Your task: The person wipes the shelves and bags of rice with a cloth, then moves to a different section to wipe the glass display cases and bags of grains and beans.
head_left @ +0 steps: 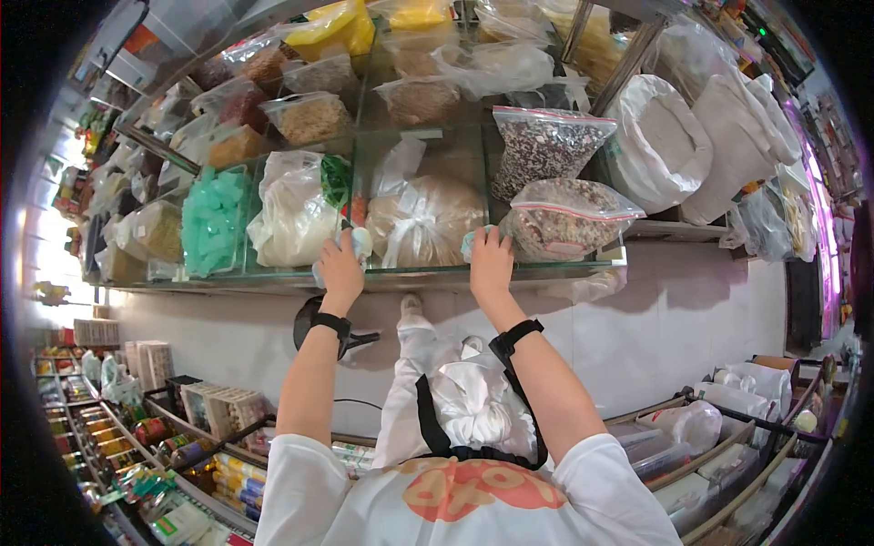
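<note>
My left hand is at the front edge of the glass display case, its fingers closed round something small and whitish that I cannot make out. To its left sits a white plastic bag. My right hand rests at the same edge, fingers curled over a small pale blue-green thing too small to name. Between my hands lies a tied clear bag of light brown contents. Right of my right hand is a zip bag of mixed grains.
Teal packets fill a left compartment. A zip bag of dark grains lies farther back, with open white sacks to the right. A dark round object stands below the case. Stocked shelves are at the lower left.
</note>
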A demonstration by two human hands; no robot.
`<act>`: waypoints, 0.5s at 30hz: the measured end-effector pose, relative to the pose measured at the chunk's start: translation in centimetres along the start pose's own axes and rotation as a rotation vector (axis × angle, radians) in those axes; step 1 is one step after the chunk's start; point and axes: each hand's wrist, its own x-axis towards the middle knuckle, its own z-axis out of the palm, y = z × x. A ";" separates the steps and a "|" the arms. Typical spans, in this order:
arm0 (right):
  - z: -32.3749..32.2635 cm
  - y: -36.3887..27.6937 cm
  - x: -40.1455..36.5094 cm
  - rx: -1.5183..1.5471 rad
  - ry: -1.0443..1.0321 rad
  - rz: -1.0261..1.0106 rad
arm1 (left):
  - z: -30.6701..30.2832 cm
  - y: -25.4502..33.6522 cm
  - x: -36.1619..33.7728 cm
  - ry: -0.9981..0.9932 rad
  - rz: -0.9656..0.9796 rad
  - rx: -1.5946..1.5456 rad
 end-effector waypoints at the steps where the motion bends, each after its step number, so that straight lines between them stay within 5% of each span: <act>1: 0.3 -0.1 0.2 -0.019 0.015 0.004 | 0.2 -0.1 0.1 0.010 0.002 -0.013; 8: 1.7 -0.1 3.5 0.035 0.215 0.016 | 1.4 0.2 3.7 0.083 0.088 -0.112; 15: 2.9 -2.0 9.4 -0.024 0.154 0.159 | 2.6 -0.4 10.3 0.112 0.168 -0.203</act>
